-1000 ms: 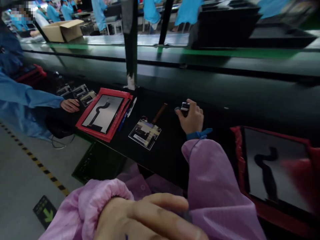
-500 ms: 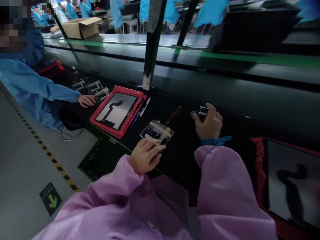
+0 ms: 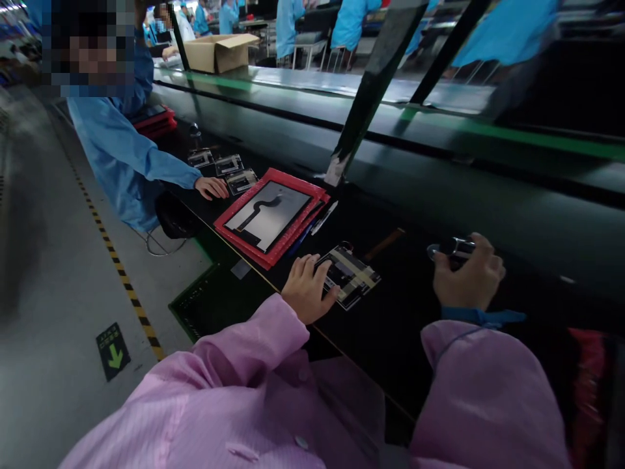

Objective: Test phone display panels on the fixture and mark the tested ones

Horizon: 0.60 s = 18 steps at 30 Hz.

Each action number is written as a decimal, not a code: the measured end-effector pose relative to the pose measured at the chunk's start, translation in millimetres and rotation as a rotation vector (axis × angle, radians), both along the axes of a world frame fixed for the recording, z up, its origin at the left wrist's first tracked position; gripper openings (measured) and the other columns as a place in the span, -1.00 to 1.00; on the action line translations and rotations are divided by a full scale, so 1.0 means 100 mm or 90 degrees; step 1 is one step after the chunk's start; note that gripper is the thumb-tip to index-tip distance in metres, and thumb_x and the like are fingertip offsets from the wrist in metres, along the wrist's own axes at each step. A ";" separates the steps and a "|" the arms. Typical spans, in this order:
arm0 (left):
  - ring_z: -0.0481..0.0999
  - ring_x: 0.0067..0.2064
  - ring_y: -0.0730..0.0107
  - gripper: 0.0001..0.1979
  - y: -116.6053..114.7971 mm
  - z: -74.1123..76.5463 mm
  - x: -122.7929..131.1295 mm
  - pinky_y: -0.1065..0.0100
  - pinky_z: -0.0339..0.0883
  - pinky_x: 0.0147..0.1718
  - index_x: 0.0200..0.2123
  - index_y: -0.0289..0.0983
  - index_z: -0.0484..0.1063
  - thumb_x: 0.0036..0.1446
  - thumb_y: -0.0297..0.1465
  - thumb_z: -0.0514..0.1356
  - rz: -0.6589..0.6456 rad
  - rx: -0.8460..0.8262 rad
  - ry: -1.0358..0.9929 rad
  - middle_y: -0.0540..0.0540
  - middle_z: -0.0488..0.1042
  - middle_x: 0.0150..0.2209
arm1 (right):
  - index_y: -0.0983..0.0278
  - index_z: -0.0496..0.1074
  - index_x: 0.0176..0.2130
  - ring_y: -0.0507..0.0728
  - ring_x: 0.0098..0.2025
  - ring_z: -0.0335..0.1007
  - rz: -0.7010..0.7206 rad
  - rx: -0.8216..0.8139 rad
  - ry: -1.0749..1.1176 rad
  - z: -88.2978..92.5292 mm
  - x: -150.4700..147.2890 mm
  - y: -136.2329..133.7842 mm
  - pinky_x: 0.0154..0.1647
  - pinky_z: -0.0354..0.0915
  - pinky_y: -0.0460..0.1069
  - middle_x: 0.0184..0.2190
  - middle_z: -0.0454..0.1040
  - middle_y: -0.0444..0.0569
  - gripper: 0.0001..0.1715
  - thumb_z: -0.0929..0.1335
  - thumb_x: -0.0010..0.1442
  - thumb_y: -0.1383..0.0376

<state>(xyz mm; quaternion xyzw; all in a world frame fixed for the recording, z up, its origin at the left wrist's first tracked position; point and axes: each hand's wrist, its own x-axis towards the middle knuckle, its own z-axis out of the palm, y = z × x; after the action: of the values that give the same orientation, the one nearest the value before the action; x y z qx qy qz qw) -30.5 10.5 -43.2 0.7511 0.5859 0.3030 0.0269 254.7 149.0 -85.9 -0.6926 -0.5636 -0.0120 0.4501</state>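
My left hand lies palm down with its fingers apart, at the left edge of a flat circuit board with pale tape strips. Fingertips overlap the board's near-left corner. Farther right, my right hand curls its thumb and fingers round a small shiny metallic object. Its exact kind is unclear, and part of it is hidden by the fingers. A round, glassy-looking piece shows just left of the thumb. Between the hands, a thin brown ribbon cable lies on the black bench.
Red padded sheets carry a display panel with a black flex cable. Beside them lie a white pen and a blue pen. A co-worker's hand rests near several boards. A slanted post rises behind the bench.
The view has swung left, so the bench appears farther right. My left hand's fingers have spread and reach farther over the board's left edge. My right hand still grips the shiny object.
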 end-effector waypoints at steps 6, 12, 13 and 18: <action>0.37 0.28 -0.06 -0.51 0.02 -0.03 0.00 -0.10 0.21 0.35 0.24 -0.34 0.29 0.35 -0.21 0.12 0.006 0.007 0.007 -0.32 0.42 0.19 | 0.16 0.27 0.33 0.66 0.27 0.22 -0.038 0.052 0.006 0.11 -0.04 -0.02 0.25 0.01 0.57 0.14 0.35 0.57 0.01 0.25 0.10 -0.32; 0.39 0.25 -0.03 -0.53 0.08 -0.04 -0.03 -0.10 0.25 0.33 0.23 -0.34 0.28 0.33 -0.27 0.16 -0.009 0.020 -0.005 -0.32 0.45 0.16 | 0.21 0.29 0.26 0.48 0.22 0.29 -0.009 0.127 -0.090 0.37 -0.35 -0.20 0.29 0.11 0.46 0.13 0.42 0.35 -0.34 0.23 0.23 0.10; 0.40 0.24 -0.03 -0.54 0.09 -0.04 -0.04 -0.09 0.27 0.31 0.22 -0.34 0.29 0.32 -0.28 0.16 -0.009 0.024 -0.009 -0.31 0.45 0.15 | 0.26 0.30 0.24 0.45 0.19 0.32 0.032 0.122 -0.113 0.40 -0.44 -0.23 0.27 0.15 0.45 0.10 0.44 0.32 -0.37 0.21 0.24 0.15; 0.42 0.17 -0.03 -0.59 0.12 0.00 -0.05 -0.05 0.37 0.21 0.17 -0.29 0.32 0.30 -0.29 0.19 -0.017 0.035 -0.011 -0.28 0.46 0.11 | 0.26 0.38 0.14 0.37 0.08 0.33 0.183 -0.022 -0.140 0.36 -0.81 -0.25 0.18 0.28 0.36 -0.02 0.48 0.20 -0.50 0.23 0.26 0.19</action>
<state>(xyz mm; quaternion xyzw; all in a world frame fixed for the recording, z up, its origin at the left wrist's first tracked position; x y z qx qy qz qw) -35.7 22.3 -43.3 0.7568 0.5668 0.3251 0.0153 173.8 123.6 -49.9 -0.6070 -0.7028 -0.0135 0.3708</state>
